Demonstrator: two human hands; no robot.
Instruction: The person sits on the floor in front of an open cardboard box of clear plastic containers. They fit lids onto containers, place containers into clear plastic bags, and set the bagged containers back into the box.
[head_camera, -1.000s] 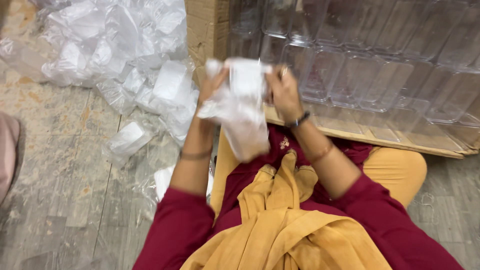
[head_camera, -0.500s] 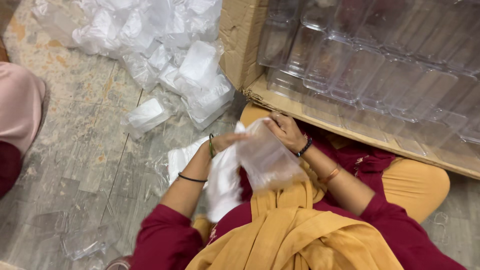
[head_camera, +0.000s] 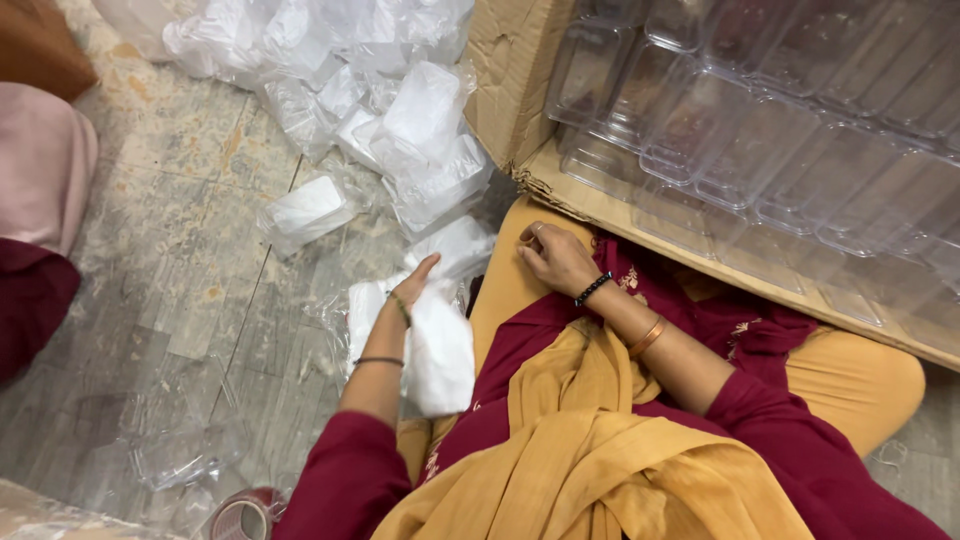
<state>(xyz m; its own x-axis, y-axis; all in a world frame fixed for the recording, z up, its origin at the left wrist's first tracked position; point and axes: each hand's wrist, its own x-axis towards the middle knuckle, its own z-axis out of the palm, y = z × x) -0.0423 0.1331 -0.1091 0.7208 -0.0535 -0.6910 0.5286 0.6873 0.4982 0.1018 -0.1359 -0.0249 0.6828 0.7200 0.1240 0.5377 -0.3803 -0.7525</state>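
Left hand (head_camera: 412, 290) perhaps gripping white packet (head_camera: 440, 355)

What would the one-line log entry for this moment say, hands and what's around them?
left hand: holds white cloth | right hand: empty, resting on lap | front: cardboard box of clear containers | floor: plastic bags

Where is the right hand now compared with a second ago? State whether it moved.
Yes. The right hand has dropped from chest height, level with the clear containers, down to the lap beside the cardboard box's lower edge.
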